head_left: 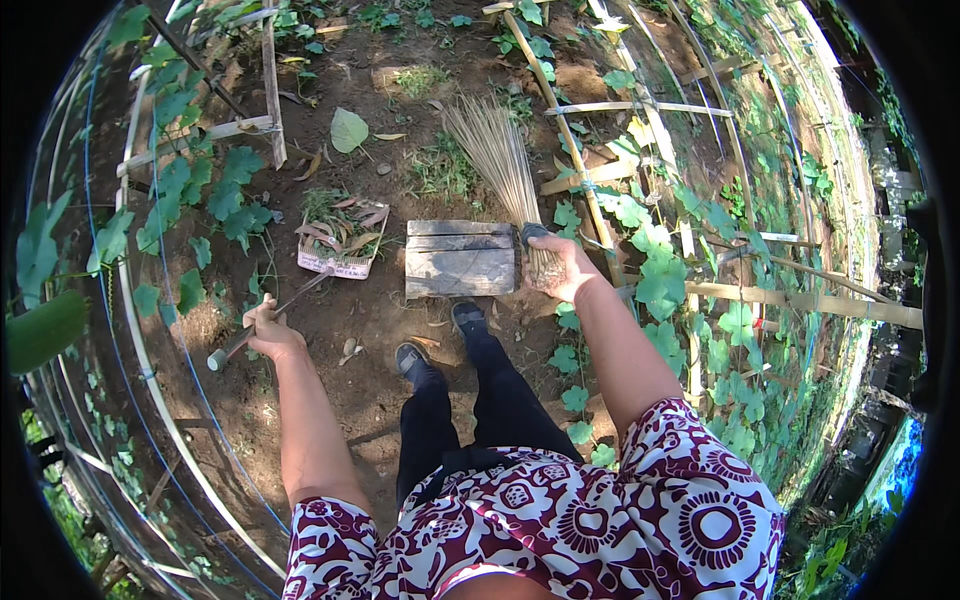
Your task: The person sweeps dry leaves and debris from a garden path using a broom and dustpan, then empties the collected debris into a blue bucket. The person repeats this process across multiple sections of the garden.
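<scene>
My right hand [560, 266] is closed round the bound end of a stick broom [497, 160]; its thin bristles fan out away from me, over the soil and grass. Off to the left, my left hand [272, 330] grips the long handle of a dustpan [345, 269]. That handle slants from the pan back past my fist to a pale round end. Dry brown leaves [352, 228] and some grass lie in the pale pan, which appears to rest on the ground. Between pan and broom stands a low plank stool [460, 270], close in front of my feet.
Bamboo trellises with climbing vines line both sides: a frame [197, 143] on the left, poles [790, 299] on the right. Blue strings run along the left. A large green leaf [348, 130] lies on the soil ahead, near grass tufts [443, 170]. A green fruit [47, 332] hangs at far left.
</scene>
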A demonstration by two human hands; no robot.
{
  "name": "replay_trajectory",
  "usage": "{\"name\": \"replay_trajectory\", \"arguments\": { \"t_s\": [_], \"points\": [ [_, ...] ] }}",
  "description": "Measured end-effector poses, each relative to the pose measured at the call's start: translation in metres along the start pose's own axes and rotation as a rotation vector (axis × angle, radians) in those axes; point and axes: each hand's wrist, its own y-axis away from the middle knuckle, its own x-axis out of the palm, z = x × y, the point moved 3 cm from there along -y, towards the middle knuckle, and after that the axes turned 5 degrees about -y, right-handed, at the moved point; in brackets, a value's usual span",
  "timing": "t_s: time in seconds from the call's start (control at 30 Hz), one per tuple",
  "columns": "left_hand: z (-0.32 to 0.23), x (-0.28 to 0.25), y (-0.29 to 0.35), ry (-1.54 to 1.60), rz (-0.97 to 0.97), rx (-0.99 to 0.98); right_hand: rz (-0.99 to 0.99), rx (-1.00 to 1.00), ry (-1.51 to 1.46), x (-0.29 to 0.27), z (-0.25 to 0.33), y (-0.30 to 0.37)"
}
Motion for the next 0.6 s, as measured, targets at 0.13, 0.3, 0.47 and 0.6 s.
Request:
{"name": "replay_trajectory", "arguments": {
  "t_s": [0.13, 0.3, 0.47, 0.6],
  "points": [
    [-0.031, 0.030, -0.003, -0.046, 0.219, 0.339, -0.071, 0.000, 0.063, -0.026, -0.013, 0.037],
    [-0.055, 0.055, 0.006, -0.169, 0.448, 0.332, -0.167, 0.011, 0.095, -0.044, -0.040, 0.038],
    [-0.048, 0.077, 0.018, -0.360, 0.607, 0.284, -0.149, 0.278, 0.138, -0.045, -0.045, 0.010],
    [-0.049, 0.087, 0.030, -0.232, 0.725, 0.310, -0.257, 0.318, 0.388, -0.021, -0.034, -0.002]
  ]
}}
